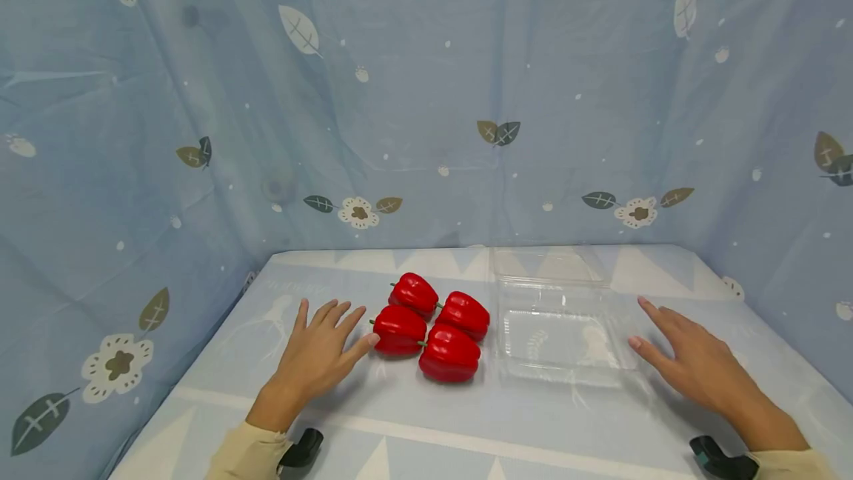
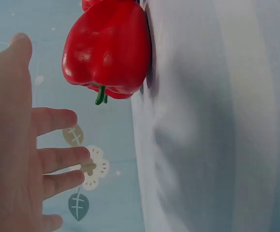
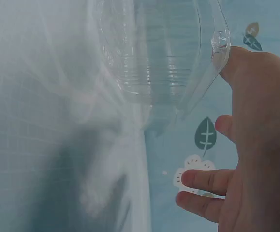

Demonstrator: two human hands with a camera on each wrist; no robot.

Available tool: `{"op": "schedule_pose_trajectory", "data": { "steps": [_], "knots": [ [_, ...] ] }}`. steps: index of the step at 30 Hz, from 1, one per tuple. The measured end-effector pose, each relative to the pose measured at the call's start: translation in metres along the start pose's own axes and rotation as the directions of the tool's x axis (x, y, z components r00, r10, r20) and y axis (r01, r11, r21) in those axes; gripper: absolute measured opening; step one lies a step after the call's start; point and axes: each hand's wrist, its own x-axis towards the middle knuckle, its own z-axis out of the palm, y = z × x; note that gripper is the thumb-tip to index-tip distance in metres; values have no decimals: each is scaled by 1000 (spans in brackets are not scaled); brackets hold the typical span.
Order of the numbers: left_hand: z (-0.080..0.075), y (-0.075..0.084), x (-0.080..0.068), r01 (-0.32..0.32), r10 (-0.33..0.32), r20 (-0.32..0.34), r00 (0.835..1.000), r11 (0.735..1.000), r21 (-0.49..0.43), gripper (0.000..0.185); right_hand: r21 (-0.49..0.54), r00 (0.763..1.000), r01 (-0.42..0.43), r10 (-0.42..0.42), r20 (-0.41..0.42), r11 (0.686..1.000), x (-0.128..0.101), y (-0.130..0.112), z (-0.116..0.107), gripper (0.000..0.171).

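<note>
Several glossy red bell peppers (image 1: pixel 449 354) with green stems sit in a cluster at the middle of the table. Just left of them is my left hand (image 1: pixel 316 350), fingers spread and holding nothing. In the left wrist view the nearest red bell pepper (image 2: pixel 108 46) lies beyond the thumb, its stem toward the hand. A clear plastic container (image 1: pixel 560 335), its lid (image 1: pixel 546 265) folded back, stands right of the peppers. My right hand (image 1: pixel 696 358) hovers by its right side with straight, empty fingers. The right wrist view shows the thumb close behind the container's rim (image 3: pixel 219 46); contact is unclear.
The table (image 1: pixel 426 428) has a pale cloth with white triangles. A blue curtain (image 1: pixel 413 95) with leaves and flowers hangs behind it and along both sides. Black straps (image 1: pixel 303 449) sit at the wrists, by the cream sleeves (image 1: pixel 249 454).
</note>
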Motion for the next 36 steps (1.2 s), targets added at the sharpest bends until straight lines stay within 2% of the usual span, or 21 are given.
{"op": "schedule_pose_trajectory", "data": {
  "steps": [6, 9, 14, 21, 27, 33, 36],
  "knots": [
    [1, 2, 2, 11, -17, -58, 998, 995, -94, 66, 206, 999, -6, -1, 36, 978, -1, -2, 6, 71],
    [2, 5, 5, 9, -25, -96, 995, 988, -156, 63, 261, 999, -20, 11, 37, 965, -1, -4, 10, 70],
    [3, 12, 10, 5, -36, -129, 991, 973, -229, 58, 301, 998, -56, 50, 26, 952, -4, -7, 14, 67],
    [3, 25, 20, -14, -34, -186, 982, 968, -250, 50, 340, 998, -52, 56, -3, 939, -4, -11, 17, 63],
    [6, 35, 28, -55, 2, -239, 971, 974, -219, 42, 375, 998, -54, 60, -4, 926, -3, -11, 21, 62],
    [9, 48, 33, -170, 108, -285, 953, 964, -204, 35, 415, 999, -49, 50, 7, 909, -3, -16, 22, 63],
    [9, 53, 35, -203, 141, -287, 947, 958, -202, 34, 419, 998, -56, 52, 21, 906, -3, -16, 24, 64]
  ]
}}
